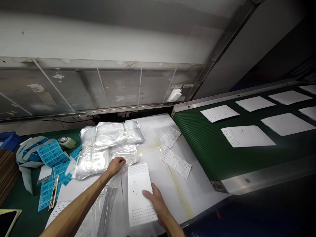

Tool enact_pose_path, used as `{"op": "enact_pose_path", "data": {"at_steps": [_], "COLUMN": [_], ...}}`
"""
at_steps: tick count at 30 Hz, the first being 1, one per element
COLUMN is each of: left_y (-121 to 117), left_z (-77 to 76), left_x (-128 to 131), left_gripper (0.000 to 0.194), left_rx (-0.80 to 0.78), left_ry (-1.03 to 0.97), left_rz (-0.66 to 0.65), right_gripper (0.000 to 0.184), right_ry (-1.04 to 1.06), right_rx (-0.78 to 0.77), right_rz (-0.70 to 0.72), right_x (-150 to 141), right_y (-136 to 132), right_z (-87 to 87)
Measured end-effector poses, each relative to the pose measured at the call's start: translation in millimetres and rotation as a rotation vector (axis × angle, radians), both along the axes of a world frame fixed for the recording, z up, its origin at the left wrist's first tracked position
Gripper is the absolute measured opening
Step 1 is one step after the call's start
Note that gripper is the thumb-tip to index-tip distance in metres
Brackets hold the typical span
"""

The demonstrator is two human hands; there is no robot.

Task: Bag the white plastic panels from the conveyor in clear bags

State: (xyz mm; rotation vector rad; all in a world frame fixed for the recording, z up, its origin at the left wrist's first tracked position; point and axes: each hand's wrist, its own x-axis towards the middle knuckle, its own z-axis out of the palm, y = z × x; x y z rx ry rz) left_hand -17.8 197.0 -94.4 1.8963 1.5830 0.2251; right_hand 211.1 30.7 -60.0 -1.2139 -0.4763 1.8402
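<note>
My right hand (159, 202) grips the right edge of a white rectangular panel (139, 194), thumb on top. Rows of small dark slots run across both ends of the panel, with a few small holes in its middle. My left hand (116, 165) is closed in a pinch just above the panel's upper left corner, at the near edge of the clear plastic bags (124, 153); what the fingertips hold, if anything, is not clear. Below my left forearm lies a loose clear plastic bag (97, 210), partly over another slotted white sheet (58, 210).
On the right, a green conveyor belt (195, 135) carries several white panels (248, 136). Two small slotted plates (176, 163) lie beside it. Blue printed labels (53, 153), a utility knife (53, 192) and a small jar (66, 142) are on the left. A metal-edged wall (118, 85) stands behind.
</note>
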Motion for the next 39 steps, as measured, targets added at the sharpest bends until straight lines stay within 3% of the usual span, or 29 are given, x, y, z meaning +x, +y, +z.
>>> {"op": "enact_pose_path", "data": {"at_steps": [7,13,17,20,24,29,35,39], "left_y": [11.5,13.2,15.4,18.6,19.0,12.1,9.4,7.0], "left_z": [6.7,7.9,10.9,15.7,24.6,41.6,68.8,76.6], "left_x": [-7.7,-9.2,-7.5,-6.6,-5.6,-7.9,-18.7,-19.8], "left_gripper": [0.023,0.028,0.025,0.022,0.020,0.018,0.032,0.039], "left_rx": [-0.096,-0.195,-0.207,-0.183,-0.140,-0.196,-0.223,-0.227], "left_ry": [-0.148,-0.263,-0.255,-0.221,-0.217,-0.383,-0.528,-0.501], "left_rz": [0.133,0.204,0.205,0.193,0.225,0.272,0.333,0.321], "right_gripper": [0.046,0.044,0.044,0.043,0.041,0.038,0.036,0.035], "right_ry": [-0.049,-0.090,-0.054,-0.043,-0.040,-0.031,-0.046,-0.079], "right_rx": [-0.071,-0.083,-0.057,-0.063,-0.093,-0.110,-0.099,-0.086], "right_rz": [-0.025,-0.044,-0.032,-0.037,-0.074,-0.127,-0.148,-0.147], "right_x": [-31.7,-30.0,-30.6,-40.4,-55.5,-64.0,-67.5,-66.5], "right_y": [47.6,44.7,42.3,48.3,58.0,60.8,63.1,63.4], "right_z": [-10.7,-13.8,-9.4,-15.4,-31.3,-43.6,-45.2,-39.9]}}
